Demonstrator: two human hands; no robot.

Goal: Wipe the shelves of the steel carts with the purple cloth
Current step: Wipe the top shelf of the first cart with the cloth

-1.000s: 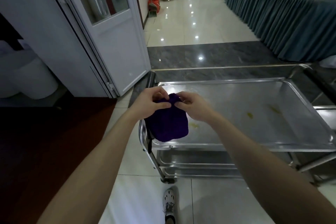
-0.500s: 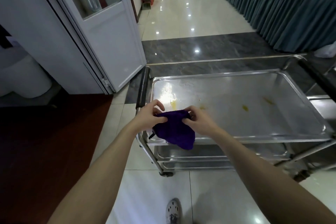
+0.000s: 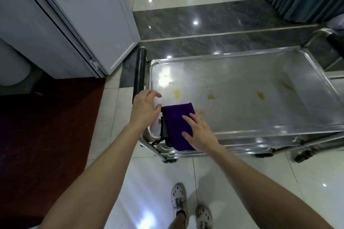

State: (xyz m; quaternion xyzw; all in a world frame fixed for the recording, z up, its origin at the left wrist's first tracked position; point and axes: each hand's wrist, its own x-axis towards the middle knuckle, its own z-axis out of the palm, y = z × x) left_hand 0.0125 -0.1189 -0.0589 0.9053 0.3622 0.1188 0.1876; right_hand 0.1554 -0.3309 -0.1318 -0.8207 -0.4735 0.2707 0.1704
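- Both hands have released the purple cloth (image 3: 176, 121), which half a second ago they held bunched in the air. It is now folded flat at the end of the top shelf (image 3: 242, 113) nearest the black handle (image 3: 139, 74), and its near edge hangs over the shelf rim.
- The right hand (image 3: 199, 132) lies on the cloth with straight fingers, pressing it down on the side away from the handle.
- The left hand (image 3: 145, 109) hovers between the handle and the cloth, fingers loosely spread and holding nothing. I cannot tell whether its thumb touches the cloth's edge.
- Wiping of the steel cart (image 3: 260, 133) looks barely begun. Yellow stains still mark the shelf: one (image 3: 176, 93) just beyond the cloth, one (image 3: 211, 96) a little farther from the handle, and two more (image 3: 260, 95) (image 3: 285, 86) well away from it.
- The lower shelves (image 3: 232, 149) show only as edges under the top one, so their state cannot be judged.
- A second cart (image 3: 333, 76) is partly in view at the end far from the handle. By the task it presumably needs wiping too.
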